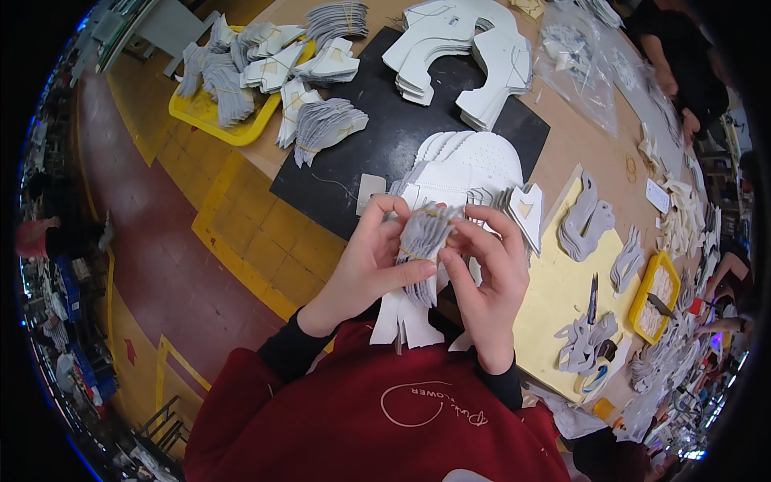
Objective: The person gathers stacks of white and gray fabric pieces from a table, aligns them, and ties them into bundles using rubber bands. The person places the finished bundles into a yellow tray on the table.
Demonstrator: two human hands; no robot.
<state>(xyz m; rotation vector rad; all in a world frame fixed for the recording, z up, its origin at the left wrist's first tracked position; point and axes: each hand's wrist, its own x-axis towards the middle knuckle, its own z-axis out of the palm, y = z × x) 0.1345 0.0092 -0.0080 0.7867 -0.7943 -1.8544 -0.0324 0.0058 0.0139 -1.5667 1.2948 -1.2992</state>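
My left hand (368, 261) grips a small bundle of grey cut pieces (426, 234) from its left side, with the thumb laid across it. A thin yellowish rubber band runs round the bundle. My right hand (494, 277) pinches the bundle's right edge between thumb and fingers. Just beyond my hands, a fanned stack of white perforated pieces (482, 157) lies on the black mat (321, 197). White pieces (401, 321) also hang down below the bundle, close to my body. By my right fingers is a bundle of white pointed pieces (528, 210).
A yellow tray (255, 128) at the far left holds banded grey and white bundles. Large curved white stacks (434, 40) lie at the back. On the right are grey curved pieces (585, 221), a pen-like tool (593, 299) and a small yellow tray (658, 269). Other people work along the right.
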